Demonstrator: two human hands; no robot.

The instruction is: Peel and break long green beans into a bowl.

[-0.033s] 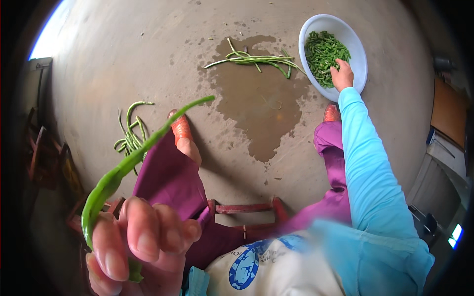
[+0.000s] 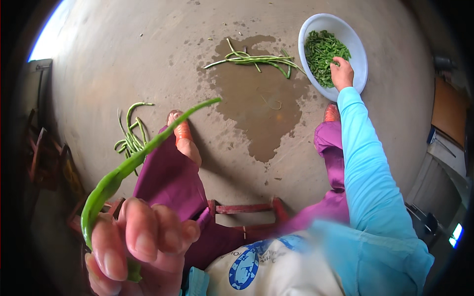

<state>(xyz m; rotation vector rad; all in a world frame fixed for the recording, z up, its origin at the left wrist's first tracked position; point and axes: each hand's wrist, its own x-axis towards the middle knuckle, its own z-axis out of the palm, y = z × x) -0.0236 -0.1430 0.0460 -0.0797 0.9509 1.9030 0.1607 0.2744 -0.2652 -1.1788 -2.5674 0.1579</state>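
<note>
In the near left, my left hand (image 2: 143,241) is closed around a long green bean (image 2: 111,185). Its thin end points up and to the right, while the thick end bends down behind my fingers. My right arm reaches far forward, and my right hand (image 2: 342,75) is over the near right part of a pale blue-white plastic basin (image 2: 360,69). The fingers of that hand curl together by the cut green bean pieces (image 2: 321,54) in the basin. Whether a piece is between them is too small to tell.
Several long beans (image 2: 256,59) lie on the floor left of the basin, partly on a wet patch (image 2: 256,108). Another bunch of beans (image 2: 129,140) lies beside my left foot (image 2: 182,133). A red wooden stool (image 2: 242,209) shows between my legs.
The bean's thin tip has shifted slightly right in my left hand. The fingers of my right hand have moved a little over the basin.
</note>
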